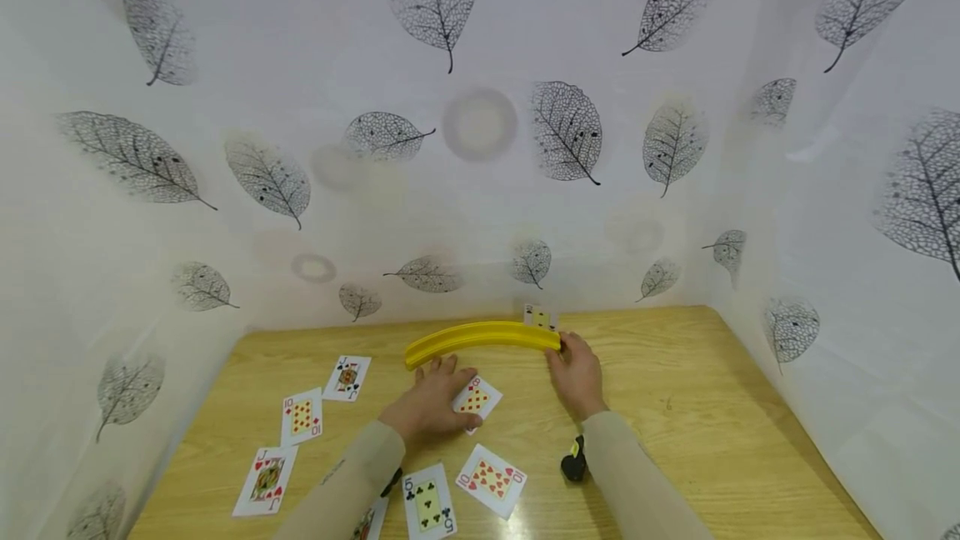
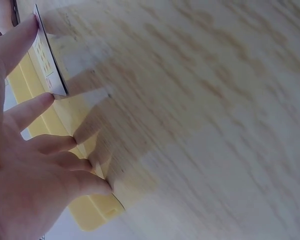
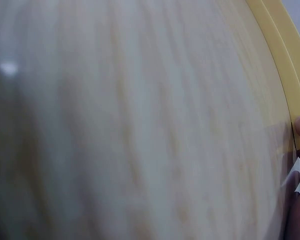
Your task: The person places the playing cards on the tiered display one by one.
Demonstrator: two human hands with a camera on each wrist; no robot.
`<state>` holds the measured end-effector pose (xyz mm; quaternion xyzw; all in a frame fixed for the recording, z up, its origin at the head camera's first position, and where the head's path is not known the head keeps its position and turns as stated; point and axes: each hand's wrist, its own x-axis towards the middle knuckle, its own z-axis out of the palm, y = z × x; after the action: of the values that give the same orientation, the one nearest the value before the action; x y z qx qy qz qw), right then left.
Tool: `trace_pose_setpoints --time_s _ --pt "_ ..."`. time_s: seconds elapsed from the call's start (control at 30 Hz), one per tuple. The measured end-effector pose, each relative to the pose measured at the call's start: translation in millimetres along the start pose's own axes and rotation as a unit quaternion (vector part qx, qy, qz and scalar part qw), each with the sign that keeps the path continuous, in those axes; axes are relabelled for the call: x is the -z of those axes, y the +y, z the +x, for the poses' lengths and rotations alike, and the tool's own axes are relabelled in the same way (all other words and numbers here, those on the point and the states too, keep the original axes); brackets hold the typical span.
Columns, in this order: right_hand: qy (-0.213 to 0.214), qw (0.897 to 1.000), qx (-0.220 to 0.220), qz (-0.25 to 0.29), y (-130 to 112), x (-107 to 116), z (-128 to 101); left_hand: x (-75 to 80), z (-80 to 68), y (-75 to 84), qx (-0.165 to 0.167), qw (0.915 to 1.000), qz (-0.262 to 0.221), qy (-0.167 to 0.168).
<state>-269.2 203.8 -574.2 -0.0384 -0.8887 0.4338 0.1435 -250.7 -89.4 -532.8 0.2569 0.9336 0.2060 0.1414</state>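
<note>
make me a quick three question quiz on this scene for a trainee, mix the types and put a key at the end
1. Which hand is at the right end of the yellow curved strip in the head view?

2. True or false: the five of clubs lies face down.

3. Which card is held between the left hand's thumb and finger?
A) jack of hearts
B) eight of diamonds
C) ten of hearts

Key:
1. The right hand.
2. False; its face is up.
3. B.
</note>
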Motion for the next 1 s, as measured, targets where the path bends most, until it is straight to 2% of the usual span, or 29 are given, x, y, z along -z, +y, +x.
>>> trace_pose_setpoints --time_s 0.27,0.47,0.73,0.87,1.0 --pt "0.006 1.000 0.006 -0.011 0.6 -0.3 0.9 1.4 0.2 1.1 -0.004 1.0000 0.000 0.004" --pt "0.012 1.000 0.013 -0.011 0.9 -0.6 1.0 0.1 1.5 0.5 -0.017 0.9993 -0.021 0.024" --pt "0.004 1.000 0.015 -0.006 -1.4 0.8 0.8 -1.0 2.4 -0.9 -0.038 0.9915 -0.101 0.073" --pt "0.008 1.000 0.016 -0.006 -1.4 0.6 0.5 1.1 2.9 0.7 -0.047 0.9847 -0.136 0.099" --pt "0.013 1.000 0.017 -0.011 -1.7 0.1 -0.3 4.2 3.4 2.2 -0.038 0.9759 -0.185 0.110"
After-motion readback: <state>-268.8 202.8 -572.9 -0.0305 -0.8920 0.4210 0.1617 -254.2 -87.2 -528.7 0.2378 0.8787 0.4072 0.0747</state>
